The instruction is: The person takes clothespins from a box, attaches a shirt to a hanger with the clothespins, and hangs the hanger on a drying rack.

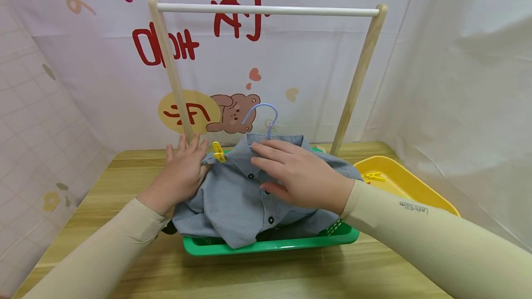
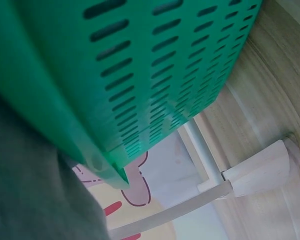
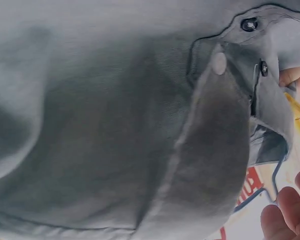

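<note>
A grey-blue buttoned shirt (image 1: 232,202) lies over a green basket (image 1: 274,245). Out of its collar rises the hook of a light-blue hanger (image 1: 276,114). One yellow clothespin (image 1: 219,152) is clipped at the shoulder on the left side of the view. Beside that clothespin, my left hand (image 1: 180,174) rests against the shoulder with its fingers extended; its thumb is hidden. My right hand (image 1: 301,174) is over the shirt front just below the collar, fingers loosely extended and holding nothing. In the right wrist view its fingertips (image 3: 285,215) appear near the hanger hook.
Behind the basket stands a wooden rack with a white crossbar (image 1: 270,10); nothing hangs from it. A yellow tray (image 1: 411,183) at the right holds a yellow clothespin (image 1: 374,176). All stand on a wood-grain table (image 1: 137,165) before a printed backdrop.
</note>
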Action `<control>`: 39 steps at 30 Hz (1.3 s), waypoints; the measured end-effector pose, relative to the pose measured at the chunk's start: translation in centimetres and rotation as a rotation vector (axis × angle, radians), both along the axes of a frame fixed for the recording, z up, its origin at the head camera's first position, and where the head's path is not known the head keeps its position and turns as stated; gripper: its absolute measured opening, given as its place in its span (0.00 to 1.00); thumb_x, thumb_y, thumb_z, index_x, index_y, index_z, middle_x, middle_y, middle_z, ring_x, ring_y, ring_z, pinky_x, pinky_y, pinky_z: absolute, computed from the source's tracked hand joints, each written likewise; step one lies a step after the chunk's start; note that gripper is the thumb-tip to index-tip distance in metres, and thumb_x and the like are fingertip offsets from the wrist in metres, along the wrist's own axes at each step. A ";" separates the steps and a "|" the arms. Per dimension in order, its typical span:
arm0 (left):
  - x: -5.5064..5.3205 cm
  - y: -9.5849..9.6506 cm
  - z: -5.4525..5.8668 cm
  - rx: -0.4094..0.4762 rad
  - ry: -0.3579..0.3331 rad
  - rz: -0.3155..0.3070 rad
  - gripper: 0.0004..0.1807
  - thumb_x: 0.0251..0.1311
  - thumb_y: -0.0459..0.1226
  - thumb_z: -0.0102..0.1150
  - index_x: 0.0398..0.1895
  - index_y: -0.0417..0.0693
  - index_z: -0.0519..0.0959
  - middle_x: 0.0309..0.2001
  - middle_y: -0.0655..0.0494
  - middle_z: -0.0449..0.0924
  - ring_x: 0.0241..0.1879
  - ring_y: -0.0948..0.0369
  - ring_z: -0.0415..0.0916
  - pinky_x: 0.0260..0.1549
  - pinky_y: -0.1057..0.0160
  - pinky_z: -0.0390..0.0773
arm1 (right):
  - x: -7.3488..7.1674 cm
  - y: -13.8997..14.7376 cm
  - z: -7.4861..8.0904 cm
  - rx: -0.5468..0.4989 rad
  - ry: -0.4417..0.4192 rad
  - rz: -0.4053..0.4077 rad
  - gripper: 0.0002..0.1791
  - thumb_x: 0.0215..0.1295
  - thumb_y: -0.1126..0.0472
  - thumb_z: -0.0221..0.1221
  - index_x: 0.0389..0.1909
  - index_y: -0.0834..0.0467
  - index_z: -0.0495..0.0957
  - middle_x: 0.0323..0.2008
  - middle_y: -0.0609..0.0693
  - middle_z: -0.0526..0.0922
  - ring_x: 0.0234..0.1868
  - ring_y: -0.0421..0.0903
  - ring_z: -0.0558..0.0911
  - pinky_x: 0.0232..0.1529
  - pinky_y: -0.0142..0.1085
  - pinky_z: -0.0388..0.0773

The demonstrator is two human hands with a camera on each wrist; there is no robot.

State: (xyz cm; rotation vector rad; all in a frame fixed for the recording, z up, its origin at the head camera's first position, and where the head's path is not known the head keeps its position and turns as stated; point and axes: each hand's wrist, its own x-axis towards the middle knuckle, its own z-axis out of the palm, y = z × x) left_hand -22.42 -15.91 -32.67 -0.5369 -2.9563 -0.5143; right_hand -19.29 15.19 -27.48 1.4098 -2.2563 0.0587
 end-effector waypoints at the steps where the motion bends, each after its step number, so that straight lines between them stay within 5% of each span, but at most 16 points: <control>1: 0.0 0.0 0.0 0.001 -0.001 0.001 0.34 0.81 0.42 0.45 0.83 0.34 0.54 0.84 0.29 0.41 0.82 0.28 0.28 0.72 0.20 0.31 | 0.0 0.2 -0.1 -0.001 0.003 -0.003 0.30 0.69 0.49 0.70 0.67 0.58 0.80 0.72 0.56 0.78 0.74 0.55 0.75 0.73 0.47 0.73; 17: -0.2 -0.1 -0.3 0.006 0.005 0.001 0.35 0.82 0.43 0.44 0.83 0.34 0.53 0.84 0.29 0.41 0.82 0.27 0.28 0.71 0.19 0.30 | -0.7 5.1 -0.8 -0.090 -0.020 -0.047 0.32 0.66 0.49 0.71 0.67 0.62 0.79 0.71 0.60 0.77 0.73 0.60 0.75 0.70 0.55 0.75; 31: -0.1 -0.1 -0.5 0.010 0.004 0.000 0.35 0.82 0.43 0.45 0.83 0.34 0.53 0.84 0.29 0.41 0.82 0.27 0.27 0.71 0.19 0.30 | -2.0 9.7 -1.5 -0.147 -0.074 -0.167 0.33 0.79 0.42 0.56 0.71 0.61 0.75 0.74 0.61 0.74 0.72 0.63 0.73 0.67 0.60 0.76; 39: -0.1 -0.1 -0.5 0.009 0.008 0.001 0.36 0.82 0.43 0.45 0.83 0.34 0.53 0.84 0.29 0.42 0.82 0.27 0.28 0.71 0.19 0.31 | -3.1 12.0 -1.9 -0.173 -0.097 -0.292 0.33 0.65 0.59 0.71 0.69 0.65 0.76 0.72 0.66 0.75 0.72 0.67 0.73 0.68 0.62 0.74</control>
